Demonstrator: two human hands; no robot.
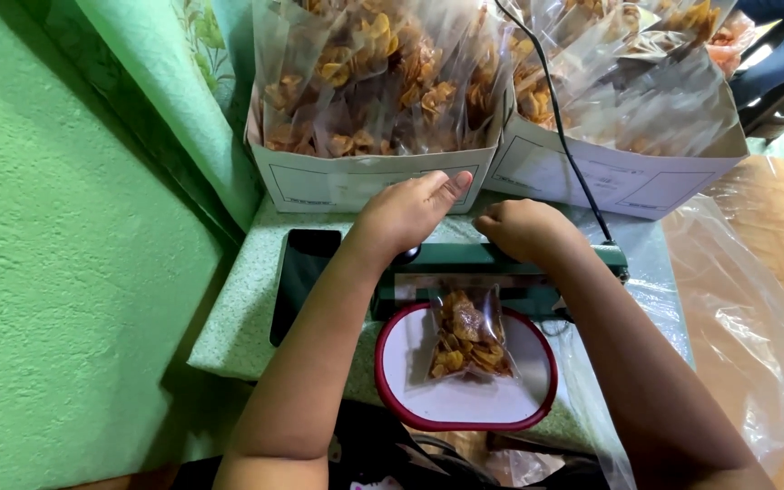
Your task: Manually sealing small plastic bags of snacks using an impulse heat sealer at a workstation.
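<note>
Sealer (pixel 501 259) taken as landmark: a green bar-type heat sealer lying across the low, green-speckled table (pixel 229 336).

Left hand (pixel 407 213) rested palm down on the sealer's left end, fingers pressed together and stretched toward the boxes behind; it gripped nothing that showed. Right hand (pixel 526 229) sat on the sealer's right half, curled into a loose fist and bearing down on the arm. Whether it clasped a handle underneath could not be told.

Clear bag of fried chips (pixel 467 334) lay just in front of the sealer, its open mouth tucked under the bar, its body resting on a white tray with a red rim (pixel 537 399).

Behind the sealer: two white cardboard boxes (pixel 365 181) packed with the same filled bags. Left of the sealer: a dark phone (pixel 299 277) lying flat. A black cord (pixel 563 136) ran from the sealer's right end up over the boxes. Right of the sealer: loose clear plastic sheeting (pixel 746 336) draped over the table edge.

Judged step: the sealing press on the bag's mouth, both hands weighting the bar. The next move would call for lifting the bar evenly, then drawing the bag out by its top edge without pulling on the warm seam.
</note>
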